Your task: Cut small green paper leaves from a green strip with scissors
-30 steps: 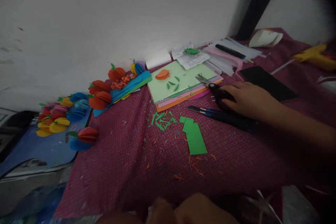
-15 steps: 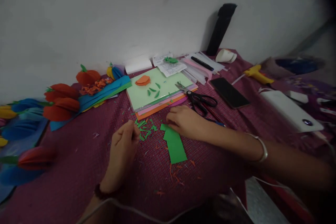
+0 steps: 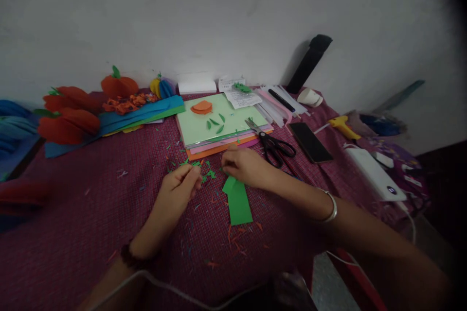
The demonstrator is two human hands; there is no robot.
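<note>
Counting clock hours from the green paper (image 3: 241, 207) on the table (image 3: 138, 189), the right hand (image 3: 244, 165) is at 12, its grip I cannot tell; the left hand (image 3: 180, 184), closed, at 10. Scissors (image 3: 262, 135) lie at 1, phone (image 3: 310, 142) at 2, paper stack (image 3: 195, 131) at 11. The white cup (image 3: 310, 97) lies further at 1.

The left hand (image 3: 177, 187) has a dark, bumpy bracelet (image 3: 131, 258) at its wrist, the right hand (image 3: 246, 165) a slim silvery bangle (image 3: 333, 205) above its wrist.
</note>
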